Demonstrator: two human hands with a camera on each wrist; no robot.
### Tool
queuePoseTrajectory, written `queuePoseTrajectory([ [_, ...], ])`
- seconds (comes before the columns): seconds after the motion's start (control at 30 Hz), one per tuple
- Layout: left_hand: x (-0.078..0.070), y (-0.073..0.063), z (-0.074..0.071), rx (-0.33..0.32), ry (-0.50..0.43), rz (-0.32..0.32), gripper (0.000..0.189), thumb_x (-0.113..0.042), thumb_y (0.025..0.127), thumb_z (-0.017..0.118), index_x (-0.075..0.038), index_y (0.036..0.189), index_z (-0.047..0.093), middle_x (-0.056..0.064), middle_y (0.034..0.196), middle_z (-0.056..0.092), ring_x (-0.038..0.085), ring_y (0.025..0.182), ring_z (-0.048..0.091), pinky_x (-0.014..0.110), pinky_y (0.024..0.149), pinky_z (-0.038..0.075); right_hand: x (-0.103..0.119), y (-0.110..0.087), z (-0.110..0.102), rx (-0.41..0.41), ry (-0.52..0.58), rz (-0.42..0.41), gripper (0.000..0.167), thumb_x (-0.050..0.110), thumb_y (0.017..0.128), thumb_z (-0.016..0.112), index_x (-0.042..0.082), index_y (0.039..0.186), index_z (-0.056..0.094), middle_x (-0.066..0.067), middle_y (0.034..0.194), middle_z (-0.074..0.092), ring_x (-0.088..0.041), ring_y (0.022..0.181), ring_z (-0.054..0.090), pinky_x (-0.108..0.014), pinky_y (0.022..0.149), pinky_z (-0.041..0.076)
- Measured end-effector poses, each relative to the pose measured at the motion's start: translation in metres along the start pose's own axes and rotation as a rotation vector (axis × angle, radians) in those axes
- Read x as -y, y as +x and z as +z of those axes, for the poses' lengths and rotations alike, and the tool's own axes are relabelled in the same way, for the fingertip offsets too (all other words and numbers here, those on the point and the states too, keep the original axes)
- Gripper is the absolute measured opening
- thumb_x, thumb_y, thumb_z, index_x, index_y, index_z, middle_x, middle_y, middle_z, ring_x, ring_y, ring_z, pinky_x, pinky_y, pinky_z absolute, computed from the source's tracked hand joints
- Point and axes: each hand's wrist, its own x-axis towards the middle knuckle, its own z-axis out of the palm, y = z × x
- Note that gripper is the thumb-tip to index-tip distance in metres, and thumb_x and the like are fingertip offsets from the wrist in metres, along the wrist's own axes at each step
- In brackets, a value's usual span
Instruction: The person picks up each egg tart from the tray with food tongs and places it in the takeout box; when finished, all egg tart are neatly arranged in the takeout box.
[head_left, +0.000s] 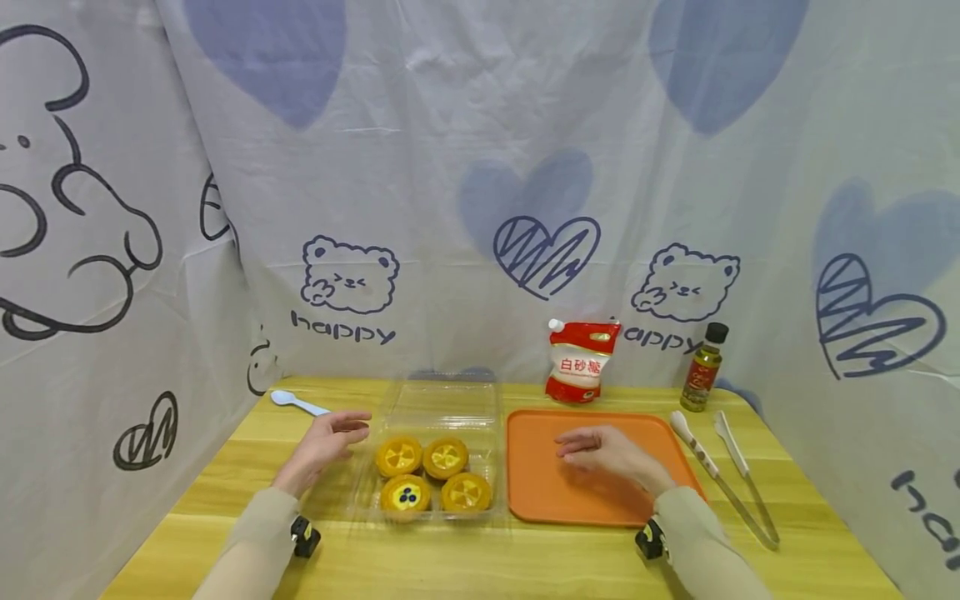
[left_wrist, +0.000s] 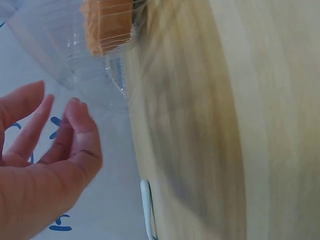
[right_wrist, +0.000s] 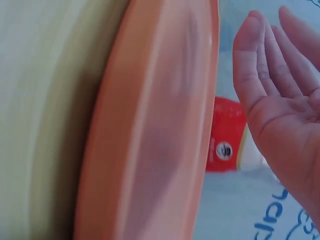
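Note:
My left hand (head_left: 327,446) hovers just left of a clear plastic box (head_left: 442,408), its fingers loosely bent with nothing between them. The box's lid is up, and several egg tarts (head_left: 466,492) sit inside; the front left one carries dark berries. Over the orange tray (head_left: 540,492) floats my right hand (head_left: 603,452), also holding nothing, fingers relaxed. In the left wrist view the left hand (left_wrist: 55,150) is apart from the box. The right wrist view shows the right hand (right_wrist: 280,95) above the tray, with the red and white sugar bag (right_wrist: 227,135) behind it.
A pale spoon (head_left: 296,402) lies at the back left of the wooden table (head_left: 420,567). The sugar bag (head_left: 581,362) stands behind the tray, and a small oil bottle (head_left: 702,371) at the back right. Tongs (head_left: 731,479) lie right of the tray. Printed curtains enclose the table.

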Motion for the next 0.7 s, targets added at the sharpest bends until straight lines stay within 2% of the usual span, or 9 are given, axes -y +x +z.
queuePoseTrajectory([
  [0.13, 0.003, 0.008, 0.001, -0.071, 0.014, 0.067, 0.039, -0.014, 0.098, 0.06, 0.002, 0.133, 0.057, 0.023, 0.13, 0.06, 0.023, 0.106, 0.061, 0.038, 0.083, 0.056, 0.006, 0.012, 0.011, -0.008, 0.06, 0.004, 0.051, 0.015, 0.093, 0.067, -0.006, 0.137, 0.052, -0.024, 0.131, 0.06, -0.032, 0.115, 0.063, -0.039, 0.091, 0.057],
  [0.27, 0.007, 0.015, 0.0, -0.126, 0.021, 0.093, 0.037, -0.015, 0.097, 0.062, 0.001, 0.13, 0.06, 0.021, 0.127, 0.063, 0.019, 0.1, 0.062, 0.035, 0.079, 0.056, 0.011, 0.026, 0.024, -0.081, 0.106, 0.012, 0.049, 0.015, 0.093, 0.067, -0.006, 0.135, 0.053, -0.024, 0.131, 0.06, -0.03, 0.113, 0.064, -0.039, 0.091, 0.057],
  [0.53, 0.008, 0.026, -0.001, -0.157, -0.001, 0.093, 0.036, -0.013, 0.097, 0.061, 0.002, 0.131, 0.059, 0.025, 0.13, 0.059, 0.015, 0.098, 0.062, 0.028, 0.075, 0.057, 0.024, 0.055, 0.051, -0.164, 0.194, -0.001, 0.041, 0.011, 0.095, 0.063, -0.008, 0.131, 0.056, -0.027, 0.128, 0.06, -0.032, 0.108, 0.065, -0.043, 0.091, 0.057],
  [0.7, 0.005, 0.035, 0.0, -0.156, -0.012, 0.107, 0.035, -0.01, 0.097, 0.059, 0.003, 0.13, 0.059, 0.026, 0.13, 0.058, 0.016, 0.098, 0.061, 0.027, 0.075, 0.057, 0.027, 0.068, 0.059, -0.171, 0.201, 0.018, 0.037, 0.006, 0.096, 0.06, -0.008, 0.131, 0.057, -0.027, 0.127, 0.061, -0.035, 0.106, 0.066, -0.046, 0.091, 0.056],
])
